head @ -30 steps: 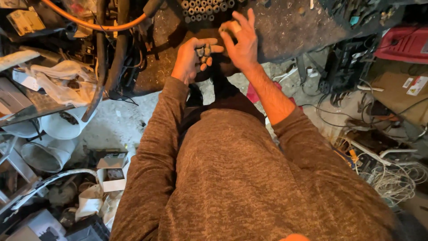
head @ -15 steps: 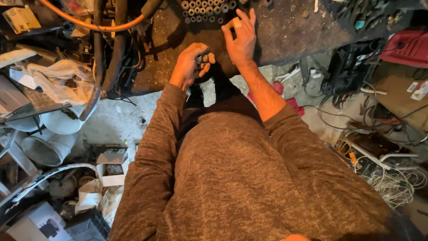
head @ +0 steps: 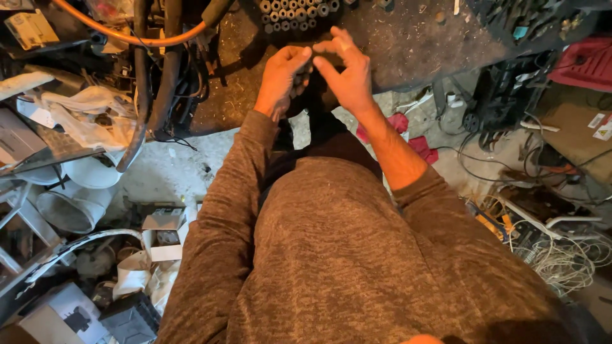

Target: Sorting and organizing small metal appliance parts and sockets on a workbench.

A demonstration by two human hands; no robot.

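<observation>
I am looking down at both hands working together at the near edge of the dark counter. The left hand is curling its fingers shut around a few small dark pieces, which are sitting in that fist at about twelve o'clock from my chest. The right hand is pressing in from three o'clock, its thumb and forefinger pinching together at the pieces while the other fingers are spreading loose; I cannot tell whether the pinch is actually gripping one.

To do this well, I judge the left fist should be staying low over the counter so a slipping piece is landing on the metal rather than among the clutter on the floor, and the right fingers should be taking one piece at a time.

Just beyond the hands, at twelve o'clock, a cluster of small upright tubes is standing packed side by side on the counter. At eight o'clock on the floor, open white cardboard boxes are lying with contents too small to make out, and a pale bucket is tipping on its side.
</observation>
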